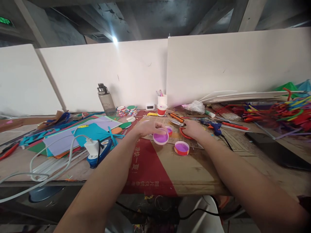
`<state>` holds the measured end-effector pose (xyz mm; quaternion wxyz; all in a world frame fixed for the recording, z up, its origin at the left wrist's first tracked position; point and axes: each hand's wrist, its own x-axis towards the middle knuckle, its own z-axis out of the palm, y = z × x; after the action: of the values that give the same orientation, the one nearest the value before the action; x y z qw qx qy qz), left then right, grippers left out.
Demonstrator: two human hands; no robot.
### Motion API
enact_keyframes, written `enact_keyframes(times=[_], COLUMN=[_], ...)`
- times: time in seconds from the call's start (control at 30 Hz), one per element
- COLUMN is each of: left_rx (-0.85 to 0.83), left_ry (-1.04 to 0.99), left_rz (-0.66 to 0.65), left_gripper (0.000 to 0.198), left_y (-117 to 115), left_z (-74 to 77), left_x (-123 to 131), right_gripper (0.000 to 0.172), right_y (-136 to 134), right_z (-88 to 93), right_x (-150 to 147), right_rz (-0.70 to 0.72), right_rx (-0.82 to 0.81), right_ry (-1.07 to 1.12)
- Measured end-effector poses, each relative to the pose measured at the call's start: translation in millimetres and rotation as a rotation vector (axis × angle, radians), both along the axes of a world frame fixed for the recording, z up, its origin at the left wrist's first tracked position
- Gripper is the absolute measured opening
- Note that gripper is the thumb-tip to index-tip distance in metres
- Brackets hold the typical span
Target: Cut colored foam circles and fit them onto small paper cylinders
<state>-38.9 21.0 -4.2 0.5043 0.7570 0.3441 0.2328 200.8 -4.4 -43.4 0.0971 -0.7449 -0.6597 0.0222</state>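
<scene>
1. A person worked at a cluttered bench (196, 173), both bare forearms stretched forward over it.
2. The left grip (151, 128) was closed at the rim of a shallow purple-lined cup (160, 138), which it held tilted so that the inside showed.
3. The right grip (191, 129) was low, fingers curled, beside a red curved piece (186, 133) and a silver-bladed tool (177, 123); from where I stood I could not tell how far it was open or whether it had hold of either.
4. A red-sided cup (181, 149) with a purple inside sat between the forearms, near the bench's front edge; a smaller purple cup (169, 130) showed just behind the held one.
5. Farther back stood a red-and-white cup (161, 110), a small digital clock (150, 106) and a grey bottle (106, 101).
6. To the left lay coloured paper (93, 132) and a white plug (92, 147); to the right, a blue glue gun (216, 128) and a dark flat device (279, 151).
</scene>
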Motion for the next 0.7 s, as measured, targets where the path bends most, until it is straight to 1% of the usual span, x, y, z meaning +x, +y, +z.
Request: enact_keyframes(times=[0.1,0.17,0.2,0.23,0.27,0.3,0.37,0.4,0.43,0.47,0.5,0.57,0.63,0.7], left_rx=[0.063,0.08,0.077,0.075,0.082,0.102,0.174,0.222,0.247,0.275,0.289,0.285,0.258,0.261], left_ry=[0.072,0.103,0.12,0.13,0.122,0.092,-0.021,-0.09,-0.123,-0.131,-0.114,-0.029,0.072,0.144], left_rz=[-0.047,-0.06,-0.062,-0.052,-0.023,0.035,0.228,0.354,0.462,0.522,0.56,0.574,0.539,0.492], left_gripper=[0.026,0.027,0.026,0.024,0.022,0.02,0.02,0.021,0.022,0.022,0.024,0.035,0.05,0.061], left_y=[-2,-3,-2,-1,0,2,9,14,19,23,27,33,34,32], left_z=[1.1,2.8,4.0,5.2,6.2,6.7,5.6,3.8,1.5,-1.3,-4.3,-9.7,-14.0,-17.1], left_x=[0,0,0,0,0,-1,-3,-4,-7,-9,-11,-16,-17,-17], right_gripper=[0.041,0.045,0.046,0.045,0.043,0.041,0.039,0.041,0.045,0.049,0.052,0.058,0.062,0.063], right_y=[-2,-3,-4,-4,-3,-3,-2,-1,-1,0,1,4,7,10], right_z=[4.7,8.4,9.9,10.9,10.9,10.0,4.7,0.7,-3.7,-8.3,-12.6,-19.6,-23.8,-26.0], right_x=[0,-1,-2,-4,-6,-10,-19,-23,-28,-32,-35,-38,-38,-38], right_rz=[-0.017,-0.049,-0.049,-0.021,0.034,0.112,0.281,0.344,0.392,0.42,0.439,0.444,0.428,0.41], right_rx=[0.036,0.103,0.145,0.184,0.212,0.225,0.218,0.199,0.182,0.164,0.148,0.135,0.139,0.15], right_ry=[-0.054,-0.074,-0.053,-0.008,0.054,0.12,0.226,0.252,0.259,0.259,0.261,0.271,0.276,0.262])
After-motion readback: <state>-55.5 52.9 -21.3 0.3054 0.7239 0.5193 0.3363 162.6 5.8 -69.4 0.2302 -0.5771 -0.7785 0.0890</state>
